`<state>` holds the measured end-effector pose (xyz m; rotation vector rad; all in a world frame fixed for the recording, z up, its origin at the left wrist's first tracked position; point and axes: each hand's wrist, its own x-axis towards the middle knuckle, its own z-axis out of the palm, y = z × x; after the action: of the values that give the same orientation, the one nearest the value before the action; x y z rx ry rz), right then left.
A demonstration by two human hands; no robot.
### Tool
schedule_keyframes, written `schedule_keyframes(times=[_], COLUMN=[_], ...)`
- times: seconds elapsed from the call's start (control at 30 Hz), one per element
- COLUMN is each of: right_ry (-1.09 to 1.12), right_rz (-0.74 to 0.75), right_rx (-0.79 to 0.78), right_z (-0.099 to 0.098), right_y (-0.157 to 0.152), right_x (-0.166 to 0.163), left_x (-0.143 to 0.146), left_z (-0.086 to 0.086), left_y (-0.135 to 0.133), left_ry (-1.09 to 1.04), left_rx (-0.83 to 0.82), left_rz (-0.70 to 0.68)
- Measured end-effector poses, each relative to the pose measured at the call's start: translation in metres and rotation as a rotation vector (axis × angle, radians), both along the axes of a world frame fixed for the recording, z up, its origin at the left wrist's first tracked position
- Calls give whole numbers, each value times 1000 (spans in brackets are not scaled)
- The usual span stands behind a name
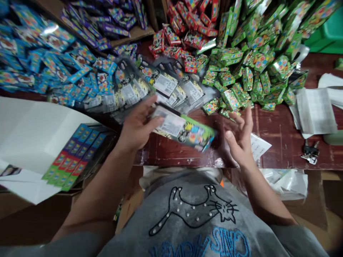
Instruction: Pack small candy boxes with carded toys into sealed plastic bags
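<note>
My left hand grips one end of a flat printed plastic pouch, its thumb lying over the white label. A patch of green and blue shows at the pouch's far right end, slightly blurred. Just right of that end, my right hand is raised with its fingers spread and nothing in it. More black-and-yellow pouches lie overlapped behind my left hand. Beyond my right hand, small green boxes are heaped on the dark red table.
Blue boxes fill the back left, with purple boxes and red boxes behind. A carton of stacked colourful packs stands at left. White sheets, keys and a green bin are at right.
</note>
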<state>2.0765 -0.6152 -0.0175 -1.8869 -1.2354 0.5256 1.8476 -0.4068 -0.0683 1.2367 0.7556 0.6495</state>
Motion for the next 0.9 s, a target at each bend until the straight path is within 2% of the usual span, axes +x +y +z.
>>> schedule_keyframes(times=[0.07, 0.17, 0.23, 0.33, 0.4, 0.53, 0.63, 0.73, 0.8, 0.9], right_ry=[144, 238, 239, 270, 274, 169, 216, 300, 333, 345], right_rz=[-80, -255, -339, -230, -130, -99, 4, 114, 159, 113], right_rx=[13, 110, 168, 154, 157, 256, 203, 108, 105, 165], right_z=[-8, -19, -22, -19, -16, -21, -30, -35, -36, -39], right_y=[-9, -7, 0, 7, 9, 7, 4, 3, 6, 10], right_x=[-9, -22, -26, -27, -28, -35, -38, -42, -48, -63], left_x=[-14, -27, -32, -29, -21, -5, -7, -15, -19, -24], left_z=[-1, -7, -11, -11, -7, -6, -12, -17, -18, -16], left_y=[-14, -54, -78, -94, -94, -84, -80, -73, -66, -56], left_ry=[-89, -118, -74, 54, 65, -64, -86, -113, -120, -90], left_rx=[-107, -263, -260, -107, -24, -2, 22, 20, 7, 34], left_rz=[135, 194, 141, -57, -142, -266, -357, -390, -383, -293])
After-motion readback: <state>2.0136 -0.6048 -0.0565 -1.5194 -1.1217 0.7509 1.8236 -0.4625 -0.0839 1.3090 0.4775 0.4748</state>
